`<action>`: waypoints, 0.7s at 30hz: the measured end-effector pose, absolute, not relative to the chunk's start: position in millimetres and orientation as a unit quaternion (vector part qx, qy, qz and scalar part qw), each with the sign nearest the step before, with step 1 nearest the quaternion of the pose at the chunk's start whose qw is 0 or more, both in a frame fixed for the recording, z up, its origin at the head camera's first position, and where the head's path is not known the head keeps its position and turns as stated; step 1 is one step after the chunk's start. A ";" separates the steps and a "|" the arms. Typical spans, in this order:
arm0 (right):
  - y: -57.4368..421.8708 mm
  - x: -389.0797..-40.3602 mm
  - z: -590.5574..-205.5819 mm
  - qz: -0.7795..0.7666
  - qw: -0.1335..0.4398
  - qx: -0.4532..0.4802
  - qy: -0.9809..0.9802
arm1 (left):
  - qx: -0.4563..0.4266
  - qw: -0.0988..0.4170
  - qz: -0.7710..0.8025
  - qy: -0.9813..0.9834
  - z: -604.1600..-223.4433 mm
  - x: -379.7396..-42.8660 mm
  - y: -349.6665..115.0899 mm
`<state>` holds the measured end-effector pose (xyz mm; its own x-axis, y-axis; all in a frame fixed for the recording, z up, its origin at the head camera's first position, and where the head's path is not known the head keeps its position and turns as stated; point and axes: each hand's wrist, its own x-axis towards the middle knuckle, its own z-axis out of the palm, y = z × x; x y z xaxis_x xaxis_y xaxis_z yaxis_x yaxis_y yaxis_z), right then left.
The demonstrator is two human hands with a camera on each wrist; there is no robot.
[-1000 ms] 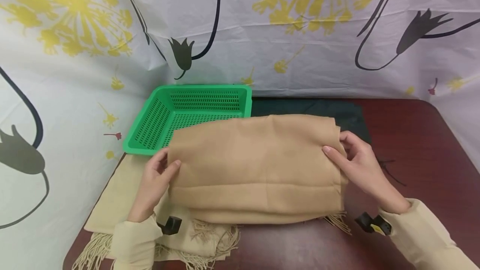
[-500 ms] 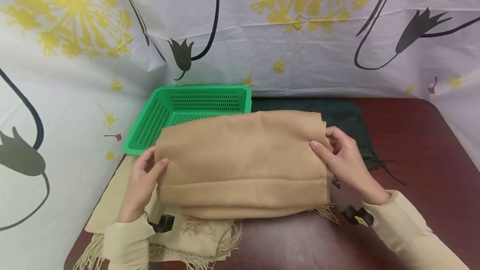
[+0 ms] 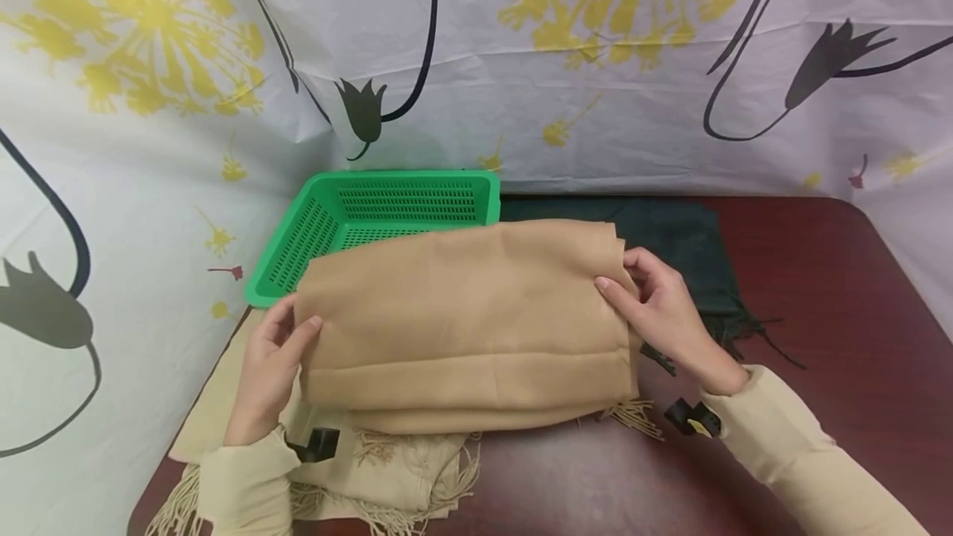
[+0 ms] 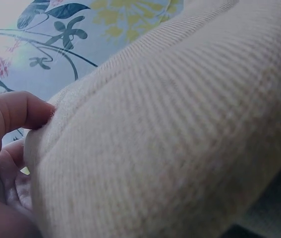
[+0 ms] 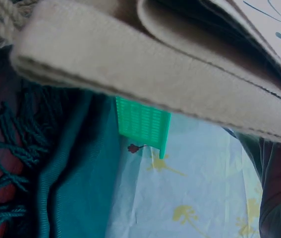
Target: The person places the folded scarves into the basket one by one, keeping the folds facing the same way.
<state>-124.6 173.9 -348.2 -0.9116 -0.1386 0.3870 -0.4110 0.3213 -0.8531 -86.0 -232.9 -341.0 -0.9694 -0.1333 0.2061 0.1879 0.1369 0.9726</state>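
A tan fringed scarf (image 3: 462, 313), folded into a wide bundle, is held up above the table by both hands. My left hand (image 3: 268, 370) pinches its left edge, thumb in front and fingers behind. At the opposite end my right hand (image 3: 666, 313) grips the right edge the same way. The right wrist view shows the scarf's stacked layers (image 5: 130, 74) edge-on. In the left wrist view the ribbed cloth (image 4: 155, 139) fills most of the picture, with the thumb on its edge. Strands of tan fringe (image 3: 636, 418) hang below the bundle at the right.
A green plastic basket (image 3: 298, 226) stands behind the scarf at the back left, partly covered by it. Cream fringed scarves (image 3: 402, 470) lie at the front left. A dark green fringed scarf (image 3: 670, 230) lies behind, on the dark red table (image 3: 804, 288). Patterned cloth (image 3: 596, 89) hangs around.
Both hands have shifted left together with the tan scarf, slightly upward at first. More of the dark green scarf and its fringe shows on the right.
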 end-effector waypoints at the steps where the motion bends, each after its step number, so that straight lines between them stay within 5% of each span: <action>1: 172.8 -125.2 -348.2 0.556 0.125 0.173 -0.803 | -0.017 0.120 -0.657 -0.744 -340.9 -86.5 -234.1; 21: 141.5 -120.8 -314.6 0.536 0.136 0.217 -0.804 | 0.015 0.127 -0.652 -0.747 -340.1 -97.8 -254.7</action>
